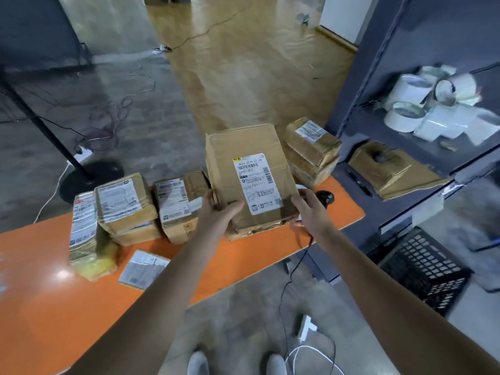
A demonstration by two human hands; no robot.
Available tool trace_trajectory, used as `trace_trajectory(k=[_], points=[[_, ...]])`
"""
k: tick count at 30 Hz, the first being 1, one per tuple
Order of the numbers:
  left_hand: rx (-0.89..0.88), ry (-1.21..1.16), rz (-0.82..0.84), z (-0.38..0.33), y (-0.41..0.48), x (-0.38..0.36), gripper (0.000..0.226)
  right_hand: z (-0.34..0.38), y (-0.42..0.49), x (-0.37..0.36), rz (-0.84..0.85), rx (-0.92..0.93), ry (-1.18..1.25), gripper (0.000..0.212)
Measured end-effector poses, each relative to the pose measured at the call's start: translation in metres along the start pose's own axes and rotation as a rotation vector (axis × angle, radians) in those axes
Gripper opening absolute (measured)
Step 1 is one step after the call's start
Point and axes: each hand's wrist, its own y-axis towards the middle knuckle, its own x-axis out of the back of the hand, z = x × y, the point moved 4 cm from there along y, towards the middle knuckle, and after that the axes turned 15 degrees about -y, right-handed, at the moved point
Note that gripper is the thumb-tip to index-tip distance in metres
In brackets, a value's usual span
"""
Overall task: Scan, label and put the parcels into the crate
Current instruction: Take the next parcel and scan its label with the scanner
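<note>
A large cardboard parcel (243, 147) with a white shipping label sits tilted at the far edge of the orange table (54, 293), its label facing me. My left hand (216, 209) grips its near left corner, thumb on top. My right hand (308, 209) holds its near right corner, fingers curled under the edge. A black barcode scanner (326, 198) lies just behind my right hand, its cable hanging off the table. The black plastic crate (422, 269) stands on the floor at the right, under the shelving.
Several labelled parcels (124, 204) stand stacked on the table's left, two more parcels (311, 147) at the far right. A loose label sheet (143, 269) lies on the table. Dark shelving (405, 77) at the right holds tape rolls (405, 115) and a box. Cables cross the floor.
</note>
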Motion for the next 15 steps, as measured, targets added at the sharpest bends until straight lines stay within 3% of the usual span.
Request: trace_trajectory(k=[5, 8, 12, 15], points=[[-0.009, -0.039, -0.021, 0.034, -0.014, -0.021, 0.057, -0.026, 0.001, 0.016, 0.105, 0.056, -0.063, 0.039], [0.055, -0.053, -0.035, 0.048, -0.019, -0.027, 0.063, -0.040, 0.000, 0.019, 0.151, 0.089, -0.093, 0.015], [0.147, -0.021, -0.036, 0.055, -0.020, -0.028, 0.084, -0.046, 0.000, 0.023, 0.191, 0.120, -0.068, 0.018], [0.122, -0.065, -0.046, 0.054, -0.016, -0.030, 0.082, -0.051, 0.008, 0.026, 0.214, 0.095, -0.018, 0.024]])
